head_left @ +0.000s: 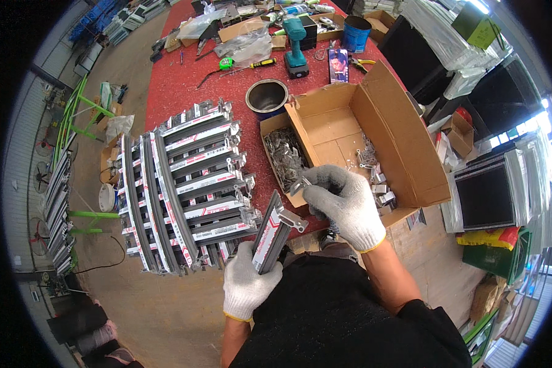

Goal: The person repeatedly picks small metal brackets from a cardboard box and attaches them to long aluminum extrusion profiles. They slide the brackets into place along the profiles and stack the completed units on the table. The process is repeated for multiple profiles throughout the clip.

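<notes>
My left hand [249, 283], in a white knit glove, is closed around a dark grey metal rail [267, 244] with a white and red label. A silvery bracket [292, 221] sits at the rail's upper end. Just above it, my gloved right hand [348, 205] pinches a small bent metal clip [299, 184], apart from the rail. Behind that hand, many loose clips [283, 150] fill a narrow cardboard box. To the left, similar labelled rails [193, 164] lie stacked crosswise on the red table [254, 132].
An opened cardboard box [331, 116] holds metal pieces at the right. Beyond stand a round metal pot [267, 96], a teal cordless drill [295, 49], a phone [338, 65] and a blue can [356, 34]. A green tape measure [226, 64] and a screwdriver [260, 64] lie farther left.
</notes>
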Tool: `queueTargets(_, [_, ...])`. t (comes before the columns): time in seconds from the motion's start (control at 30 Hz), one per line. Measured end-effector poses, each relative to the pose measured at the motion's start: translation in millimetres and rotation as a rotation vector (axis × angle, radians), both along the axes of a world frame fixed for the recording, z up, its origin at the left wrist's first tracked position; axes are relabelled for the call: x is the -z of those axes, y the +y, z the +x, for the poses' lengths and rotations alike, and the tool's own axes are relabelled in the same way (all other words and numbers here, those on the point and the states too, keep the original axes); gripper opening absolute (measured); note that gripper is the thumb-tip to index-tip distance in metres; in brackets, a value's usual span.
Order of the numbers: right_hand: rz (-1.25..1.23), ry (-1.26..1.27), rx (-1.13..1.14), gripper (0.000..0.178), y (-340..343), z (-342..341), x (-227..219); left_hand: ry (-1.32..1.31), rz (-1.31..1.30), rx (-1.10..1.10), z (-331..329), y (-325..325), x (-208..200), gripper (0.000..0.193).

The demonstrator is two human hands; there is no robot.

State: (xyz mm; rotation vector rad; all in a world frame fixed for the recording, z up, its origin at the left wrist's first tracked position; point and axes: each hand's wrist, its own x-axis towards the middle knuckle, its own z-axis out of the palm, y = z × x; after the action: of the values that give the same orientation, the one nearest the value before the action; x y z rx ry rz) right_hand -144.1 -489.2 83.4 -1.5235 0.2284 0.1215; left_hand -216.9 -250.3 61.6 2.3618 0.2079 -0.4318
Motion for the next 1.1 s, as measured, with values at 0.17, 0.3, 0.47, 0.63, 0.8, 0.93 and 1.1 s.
queueTargets(0.17, [-0.073, -0.013, -0.016, 0.028, 0.8, -3.6, 5.2, -0.010, 0.071, 0.034, -0.9, -4.2, -0.3, 0.059])
queueTargets(0.3, [-0.126, 0.027, -0.028, 0.031, 2.0, -2.8, 12.3, -0.003, 0.065, 0.045, -1.9, -6.0, -1.8, 0.061])
queueTargets(0.47, [-0.147, -0.011, -0.046, 0.032, 1.8, -4.1, 16.3, 0.018, 0.081, 0.055, -3.6, -5.8, -1.0, 0.062])
queueTargets(0.63, [-0.202, -0.100, 0.035, 0.028, 1.0, -3.6, 21.6, -0.030, 0.026, 0.042, -5.7, -5.1, 1.4, 0.060])
queueTargets(0.8, [-0.210, -0.074, -0.211, 0.024, -4.1, 3.4, 23.9, 0.007, -0.053, 0.020, -7.2, -2.9, -1.1, 0.061])
queueTargets(0.93, [-0.013, -0.008, -0.267, 0.024, -5.3, 4.9, 19.4, 0.030, -0.051, 0.056, -7.0, -2.0, -3.8, 0.061])
queueTargets(1.1, [0.051, 0.110, -0.281, 0.026, -5.1, 8.3, 18.9, 0.048, 0.004, 0.079, -5.2, -1.9, -3.3, 0.060])
